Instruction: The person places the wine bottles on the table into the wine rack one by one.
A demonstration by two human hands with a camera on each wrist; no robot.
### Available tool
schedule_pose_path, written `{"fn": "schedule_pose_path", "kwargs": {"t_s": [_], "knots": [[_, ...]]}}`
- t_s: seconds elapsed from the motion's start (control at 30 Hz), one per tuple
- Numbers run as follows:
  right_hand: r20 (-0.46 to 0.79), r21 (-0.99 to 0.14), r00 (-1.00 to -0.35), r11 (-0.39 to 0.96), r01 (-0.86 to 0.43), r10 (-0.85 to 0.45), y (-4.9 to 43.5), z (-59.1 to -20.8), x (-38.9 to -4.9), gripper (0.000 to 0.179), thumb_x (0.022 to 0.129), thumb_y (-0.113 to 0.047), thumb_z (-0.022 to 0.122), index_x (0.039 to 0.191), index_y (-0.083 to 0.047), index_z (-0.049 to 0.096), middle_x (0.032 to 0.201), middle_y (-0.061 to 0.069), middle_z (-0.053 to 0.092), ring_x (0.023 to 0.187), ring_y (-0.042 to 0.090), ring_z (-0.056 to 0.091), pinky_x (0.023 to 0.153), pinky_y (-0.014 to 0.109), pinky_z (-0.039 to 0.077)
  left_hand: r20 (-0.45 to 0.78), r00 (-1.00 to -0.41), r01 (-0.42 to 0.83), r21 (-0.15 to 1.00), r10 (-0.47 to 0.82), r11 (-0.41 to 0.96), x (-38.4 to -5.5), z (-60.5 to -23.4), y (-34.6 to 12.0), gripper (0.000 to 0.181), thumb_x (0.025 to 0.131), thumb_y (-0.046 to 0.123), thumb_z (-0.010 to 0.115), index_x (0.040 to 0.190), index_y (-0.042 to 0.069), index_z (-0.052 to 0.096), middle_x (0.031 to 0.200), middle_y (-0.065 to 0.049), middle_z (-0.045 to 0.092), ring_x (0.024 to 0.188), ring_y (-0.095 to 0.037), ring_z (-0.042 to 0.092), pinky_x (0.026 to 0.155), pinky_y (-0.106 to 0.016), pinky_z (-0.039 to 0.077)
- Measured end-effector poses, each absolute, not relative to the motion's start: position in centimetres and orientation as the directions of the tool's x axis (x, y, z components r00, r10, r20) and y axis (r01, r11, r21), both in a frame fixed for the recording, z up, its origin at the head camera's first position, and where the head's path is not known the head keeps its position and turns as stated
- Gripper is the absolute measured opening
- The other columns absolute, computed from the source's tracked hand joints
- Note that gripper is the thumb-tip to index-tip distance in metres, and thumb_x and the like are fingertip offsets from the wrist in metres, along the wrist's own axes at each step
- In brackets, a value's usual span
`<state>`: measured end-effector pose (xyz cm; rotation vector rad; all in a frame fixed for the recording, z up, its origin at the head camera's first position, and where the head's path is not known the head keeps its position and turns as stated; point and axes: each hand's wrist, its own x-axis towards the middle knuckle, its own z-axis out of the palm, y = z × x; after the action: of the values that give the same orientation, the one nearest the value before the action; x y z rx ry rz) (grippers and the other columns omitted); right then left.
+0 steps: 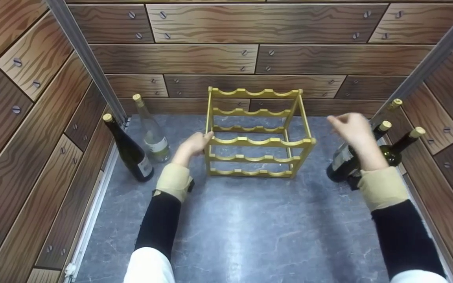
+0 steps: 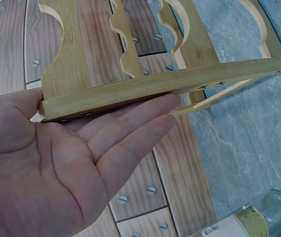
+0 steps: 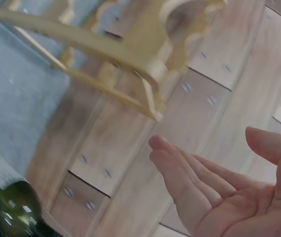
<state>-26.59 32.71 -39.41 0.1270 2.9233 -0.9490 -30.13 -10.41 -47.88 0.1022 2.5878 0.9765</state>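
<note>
A wooden wine rack (image 1: pixel 258 140) with scalloped rails stands in the middle of the floor near the back wall. My left hand (image 1: pixel 193 144) holds its left front upper corner. In the left wrist view, the thumb of my left hand (image 2: pixel 76 143) lies on one side of the side bar (image 2: pixel 155 83), and the fairly straight fingers lie along the other. My right hand (image 1: pixel 352 127), slightly blurred, is raised in the air right of the rack, above the wine bottles (image 1: pixel 340 163) there. With thumb and fingers apart, my right hand (image 3: pixel 219 192) holds nothing in the right wrist view.
On the left stand a dark corked bottle (image 1: pixel 132 157) and a clear corked bottle (image 1: pixel 155 141). A dark green bottle (image 1: pixel 393 154) stands among the right-hand group, partly behind my arm. Wood-patterned walls (image 1: pixel 210 59) enclose the grey marbled floor (image 1: pixel 250 228) at the back and sides.
</note>
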Motion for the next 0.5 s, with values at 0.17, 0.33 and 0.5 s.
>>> {"fn": "schedule_pose_path", "kwargs": {"t_s": [0.17,0.33,0.5], "knots": [[-0.013,-0.604,-0.992,0.789,0.11,0.129,34.3,-36.1,-25.9,0.073,0.11,-0.047,0.051,0.148,0.016,0.047,0.15,0.041,0.049,0.139,0.059,0.049,0.12,0.067,0.038,-0.325,-0.926,-0.068,0.646,0.194,0.76,-30.1,-47.8,-10.5,0.064,0.116,0.04,0.031,0.115,-0.012,0.068,0.085,-0.014,0.061,0.071,-0.02,0.057,0.098,-0.048,0.059],[0.044,-0.596,-0.973,0.788,0.155,0.225,36.5,-33.3,-24.9,0.081,0.107,-0.057,0.051,0.154,0.009,0.042,0.154,0.037,0.047,0.14,0.057,0.049,0.119,0.066,0.04,-0.325,-0.925,-0.063,0.641,0.196,0.765,-30.0,-47.8,-10.5,0.063,0.116,0.041,0.031,0.112,-0.01,0.068,0.079,-0.009,0.056,0.066,-0.017,0.053,0.1,-0.049,0.058],[0.081,-0.567,-0.937,0.789,0.236,0.338,39.5,-32.2,-23.9,0.084,0.104,-0.06,0.053,0.159,0.003,0.039,0.153,0.029,0.053,0.122,0.014,0.072,0.098,0.024,0.057,-0.316,-0.927,-0.049,0.637,0.203,0.77,-30.1,-47.8,-10.5,0.062,0.116,0.041,0.031,0.109,-0.009,0.067,0.087,-0.014,0.061,0.072,-0.019,0.054,0.105,-0.049,0.057]]}}
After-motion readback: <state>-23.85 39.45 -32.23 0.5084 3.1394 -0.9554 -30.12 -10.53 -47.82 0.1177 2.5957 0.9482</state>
